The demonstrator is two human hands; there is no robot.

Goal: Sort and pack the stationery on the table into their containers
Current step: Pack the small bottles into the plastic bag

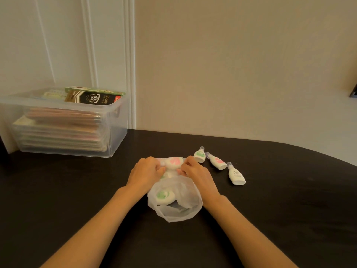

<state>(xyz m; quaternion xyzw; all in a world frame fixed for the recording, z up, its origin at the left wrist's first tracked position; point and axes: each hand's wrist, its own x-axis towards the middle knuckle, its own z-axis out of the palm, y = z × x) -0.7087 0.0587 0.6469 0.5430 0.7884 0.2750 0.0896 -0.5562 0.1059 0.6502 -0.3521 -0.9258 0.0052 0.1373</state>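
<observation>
Head: 3 bottles (218,161) beside bag (174,202), bin (63,120) far L.

A dark table (270,209), rounded along its far right edge, is seen. At its far left a clear plastic bin (116,132) is set, packed with stacked flat packets. Near the middle a translucent plastic bag (179,211) is laid, its mouth turned toward the near edge. Just right of the bag, three small white bottles are laid on their sides, near one another but apart, caps pointed away: a green-labelled bottle (200,156), a pink-labelled bottle (217,161) and a third bottle (236,175), set farthest right.
</observation>
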